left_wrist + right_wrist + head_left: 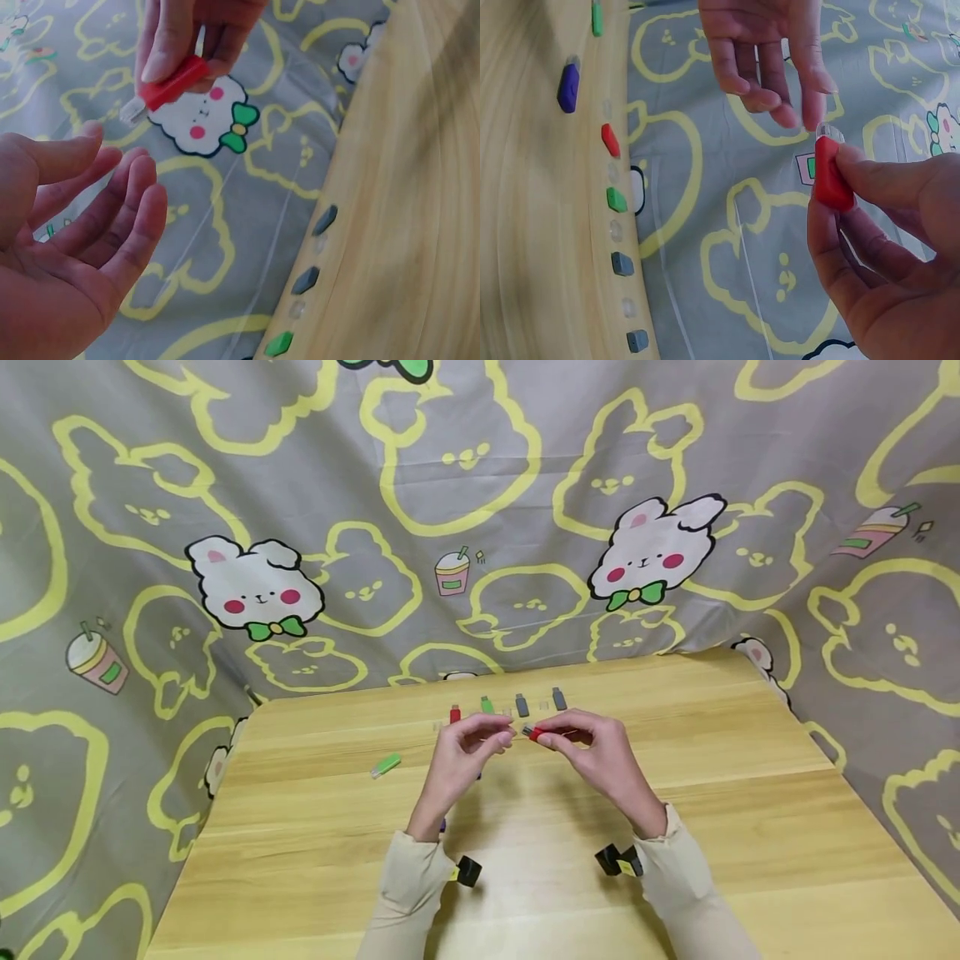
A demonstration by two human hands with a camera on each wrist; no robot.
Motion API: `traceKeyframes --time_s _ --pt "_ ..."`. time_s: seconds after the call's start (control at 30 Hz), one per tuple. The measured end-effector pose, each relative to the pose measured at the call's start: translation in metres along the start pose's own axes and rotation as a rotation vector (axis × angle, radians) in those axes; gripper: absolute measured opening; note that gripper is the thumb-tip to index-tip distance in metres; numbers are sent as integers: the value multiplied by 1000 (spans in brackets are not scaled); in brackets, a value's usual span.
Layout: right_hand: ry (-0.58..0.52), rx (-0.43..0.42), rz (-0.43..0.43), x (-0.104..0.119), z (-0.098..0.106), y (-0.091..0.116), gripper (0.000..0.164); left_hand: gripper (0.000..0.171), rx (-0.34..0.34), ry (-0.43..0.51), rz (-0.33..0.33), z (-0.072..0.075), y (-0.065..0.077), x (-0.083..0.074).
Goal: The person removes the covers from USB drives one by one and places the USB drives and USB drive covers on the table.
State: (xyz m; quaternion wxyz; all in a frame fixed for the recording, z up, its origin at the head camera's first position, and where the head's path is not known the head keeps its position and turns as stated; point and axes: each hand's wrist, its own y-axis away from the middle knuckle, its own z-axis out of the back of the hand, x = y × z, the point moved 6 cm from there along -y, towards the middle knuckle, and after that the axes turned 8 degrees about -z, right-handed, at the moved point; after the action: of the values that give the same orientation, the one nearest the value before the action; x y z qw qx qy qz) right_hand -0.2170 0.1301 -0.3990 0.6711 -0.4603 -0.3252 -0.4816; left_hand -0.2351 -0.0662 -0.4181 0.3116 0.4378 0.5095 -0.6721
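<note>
My right hand (596, 747) pinches a red USB stick (831, 172) between thumb and fingers, above the table. A clear cap (829, 133) appears to cover the stick's plug end, which points toward my left hand (461, 756). That left hand holds nothing, its fingers loosely bent and the thumb apart from them. In the left wrist view, a small gap separates its fingertips (91, 131) from the cap. At the table's far side lie another red USB stick (455, 713), a green one (487, 703) and two grey ones (522, 705), without caps.
Small clear caps (628, 308) lie between the sticks in the row. A capped green USB stick (386, 766) lies on the table (300, 827) to the left, and a purple one (568, 88) shows in the right wrist view. A patterned curtain (525, 468) hangs behind.
</note>
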Motion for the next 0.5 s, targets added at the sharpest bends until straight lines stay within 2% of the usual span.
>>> traceKeyframes --time_s 0.17,0.4,0.5 --pt "-40 23 32 2 -6 0 10 21 -1 24 3 -6 0 1" --pt "-9 24 47 4 -14 1 13 15 -30 -61 -29 -10 -1 0" --pt "7 28 41 4 -16 1 14 15 -43 -71 -21 -8 -1 1"
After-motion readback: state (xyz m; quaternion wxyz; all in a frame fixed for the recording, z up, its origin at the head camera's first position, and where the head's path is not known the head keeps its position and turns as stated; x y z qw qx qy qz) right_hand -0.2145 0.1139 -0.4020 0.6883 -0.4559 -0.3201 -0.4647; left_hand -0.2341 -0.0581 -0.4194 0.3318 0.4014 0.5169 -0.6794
